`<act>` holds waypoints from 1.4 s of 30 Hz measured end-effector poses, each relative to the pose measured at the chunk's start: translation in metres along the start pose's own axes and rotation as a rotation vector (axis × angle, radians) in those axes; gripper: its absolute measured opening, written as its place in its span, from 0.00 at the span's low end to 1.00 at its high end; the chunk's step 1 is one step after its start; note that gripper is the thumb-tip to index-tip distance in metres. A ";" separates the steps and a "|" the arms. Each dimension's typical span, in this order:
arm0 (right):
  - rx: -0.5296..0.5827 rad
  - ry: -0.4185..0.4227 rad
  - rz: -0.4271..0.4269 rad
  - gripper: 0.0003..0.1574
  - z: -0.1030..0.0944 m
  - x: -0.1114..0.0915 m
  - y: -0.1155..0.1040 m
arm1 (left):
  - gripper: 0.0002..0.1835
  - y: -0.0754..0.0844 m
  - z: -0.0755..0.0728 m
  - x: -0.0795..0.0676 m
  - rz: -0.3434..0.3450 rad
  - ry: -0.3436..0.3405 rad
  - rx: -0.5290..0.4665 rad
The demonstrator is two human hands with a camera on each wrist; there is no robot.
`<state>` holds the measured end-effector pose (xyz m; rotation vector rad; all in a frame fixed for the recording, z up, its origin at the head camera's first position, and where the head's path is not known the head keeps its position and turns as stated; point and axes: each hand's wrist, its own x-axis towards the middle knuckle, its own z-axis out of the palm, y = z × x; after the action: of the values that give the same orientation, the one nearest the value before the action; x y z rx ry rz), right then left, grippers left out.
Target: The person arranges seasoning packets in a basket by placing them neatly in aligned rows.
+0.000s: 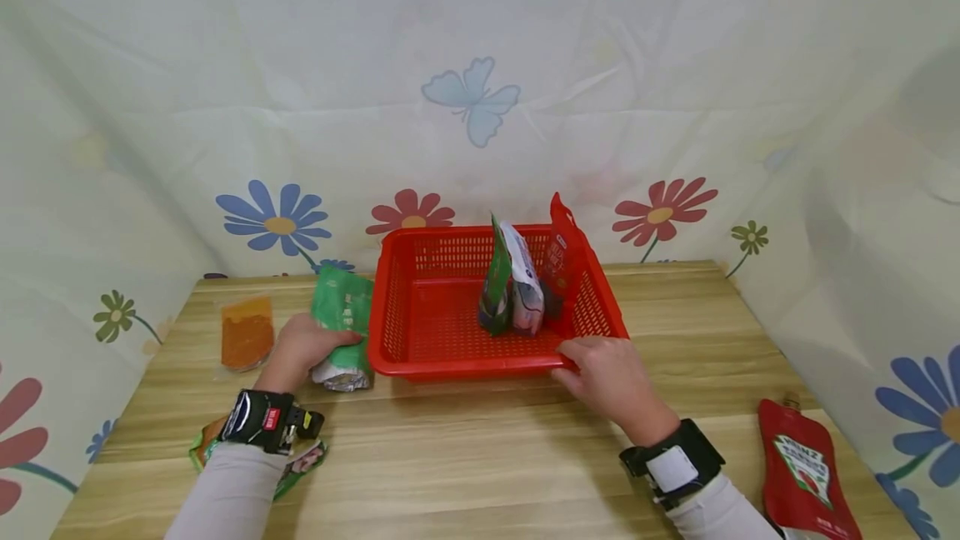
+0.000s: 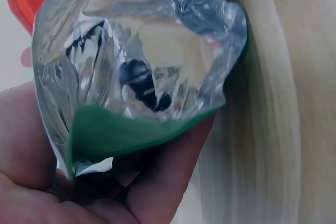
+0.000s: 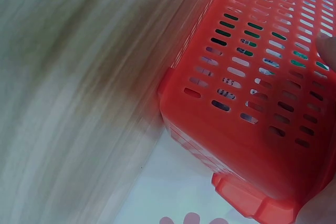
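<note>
My left hand [image 1: 306, 348] holds a green pouch [image 1: 341, 298] with a silver foil bottom, against the left side of a red plastic basket [image 1: 465, 369]. In the left wrist view the shiny foil end [image 2: 147, 35] faces the camera, with thumb and fingers around the green side. My right hand [image 1: 611, 377] grips the basket's front rim near its right corner. Inside the basket, towards the right, stand a green packet [image 1: 496, 282], a white and pink packet [image 1: 527, 294] and a red packet [image 1: 564, 261]. The right wrist view shows the basket's slotted wall [image 3: 236, 72].
A clear packet of orange-brown powder [image 1: 247, 333] lies left of the left hand. Nearer, a green-edged packet [image 1: 303, 465] is partly hidden under the left forearm. At the right lies a red Heinz ketchup pouch [image 1: 806, 469]. Patterned cloth hangs behind the wooden table [image 1: 465, 465].
</note>
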<state>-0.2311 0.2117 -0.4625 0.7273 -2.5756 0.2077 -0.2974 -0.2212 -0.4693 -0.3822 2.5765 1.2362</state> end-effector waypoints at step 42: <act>0.116 -0.211 0.192 0.28 -0.011 0.011 -0.011 | 0.22 0.053 -0.004 -0.108 0.539 0.482 0.037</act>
<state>-0.2295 0.1996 -0.4473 0.5683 -2.8563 0.3614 -0.2149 -0.1784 -0.3919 0.0457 3.2566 1.3888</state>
